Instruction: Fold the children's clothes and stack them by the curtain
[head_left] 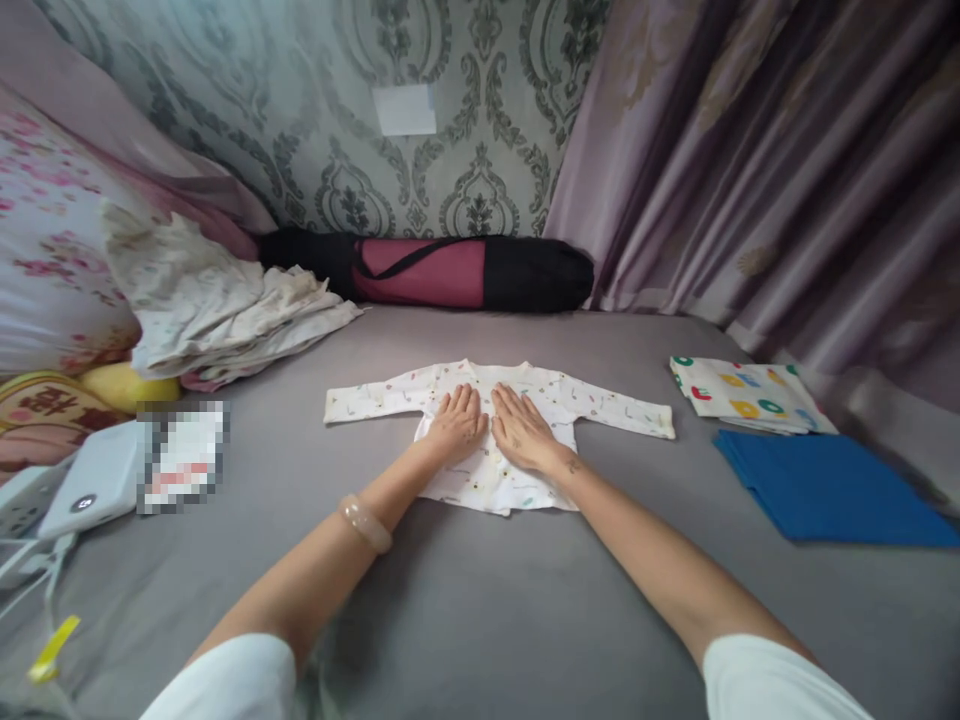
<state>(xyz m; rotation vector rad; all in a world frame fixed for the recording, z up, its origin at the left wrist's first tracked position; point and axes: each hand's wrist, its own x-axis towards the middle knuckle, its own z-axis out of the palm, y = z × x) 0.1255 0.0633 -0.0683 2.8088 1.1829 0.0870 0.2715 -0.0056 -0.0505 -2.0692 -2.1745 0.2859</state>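
A small white long-sleeved baby shirt (600, 405) with tiny coloured prints lies spread flat on the grey bed sheet (480, 600), sleeves stretched out to both sides. My left hand (459, 422) rests flat on the middle of the shirt, fingers stretched out and together. My right hand (519, 428) lies flat right beside it, also open, palm down on the cloth. A pale bangle (365, 522) sits on my left wrist. Neither hand grips anything.
A folded cloth with coloured letters (750, 393) and a blue cloth (832, 488) lie at the right. A pile of cream clothes (225, 305) and floral pillows (45, 240) are at the left. A black-and-maroon roll bag (435, 270) lies against the wall. White devices (97, 480) sit near the left edge.
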